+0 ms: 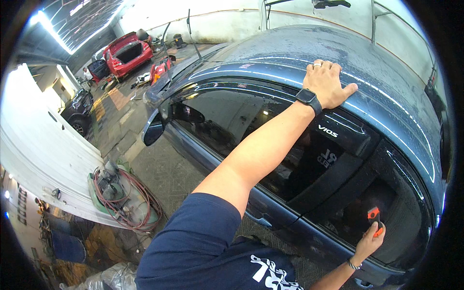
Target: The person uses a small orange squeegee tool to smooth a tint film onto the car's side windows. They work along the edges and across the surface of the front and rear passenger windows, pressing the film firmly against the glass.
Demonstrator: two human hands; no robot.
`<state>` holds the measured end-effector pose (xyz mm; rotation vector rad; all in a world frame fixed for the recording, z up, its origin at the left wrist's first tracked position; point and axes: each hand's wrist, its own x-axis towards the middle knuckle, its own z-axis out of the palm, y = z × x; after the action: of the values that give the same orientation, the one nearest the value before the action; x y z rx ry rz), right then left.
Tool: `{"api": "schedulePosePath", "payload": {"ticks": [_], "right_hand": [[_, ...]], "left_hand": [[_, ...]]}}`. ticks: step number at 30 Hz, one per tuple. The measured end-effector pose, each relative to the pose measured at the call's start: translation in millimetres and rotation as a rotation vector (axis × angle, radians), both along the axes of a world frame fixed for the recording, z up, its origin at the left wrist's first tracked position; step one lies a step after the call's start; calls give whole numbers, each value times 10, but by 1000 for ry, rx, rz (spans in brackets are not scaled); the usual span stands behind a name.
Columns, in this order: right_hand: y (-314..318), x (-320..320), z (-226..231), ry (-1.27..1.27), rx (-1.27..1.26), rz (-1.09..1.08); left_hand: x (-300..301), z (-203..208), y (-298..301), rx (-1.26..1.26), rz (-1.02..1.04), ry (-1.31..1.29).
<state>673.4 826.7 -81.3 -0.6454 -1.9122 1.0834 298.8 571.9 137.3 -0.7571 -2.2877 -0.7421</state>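
My left hand [325,84], with a ring and a dark watch, rests palm down on the wet roof edge of a dark blue car [270,48]. Its thumb is spread and it holds nothing. Lower right, my right hand [371,241] grips an orange and black scraper [373,213] by its handle. The scraper's wide orange head points up, in front of the dark rear side window [353,208]. Whether its edge touches the glass I cannot tell. Black trim runs between this window and the front one [232,113]. A braided band circles my right wrist.
The side mirror [153,128] juts out at left, with raised wipers [193,36] beyond. A compressor with coiled red hose [128,198] stands on the floor by a white panel [38,140]. Far left, a red car [126,55] has its trunk open, with people near it.
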Motion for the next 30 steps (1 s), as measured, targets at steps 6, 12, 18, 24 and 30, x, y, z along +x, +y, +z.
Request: {"api": "schedulePosePath", "payload": {"ticks": [6, 12, 18, 24, 30], "right_hand": [[-534, -385, 63, -52, 307, 79], [100, 57, 27, -25, -51, 8], [-580, -386, 124, -22, 184, 101], [-94, -94, 121, 7, 257, -22], [-272, -292, 161, 34, 217, 79]], "left_hand": [[-28, -24, 26, -10, -14, 16], [8, 17, 13, -26, 3, -6], [-7, 1, 35, -34, -8, 9], [-18, -18, 18, -30, 7, 28], [7, 2, 62, -18, -10, 29]]}}
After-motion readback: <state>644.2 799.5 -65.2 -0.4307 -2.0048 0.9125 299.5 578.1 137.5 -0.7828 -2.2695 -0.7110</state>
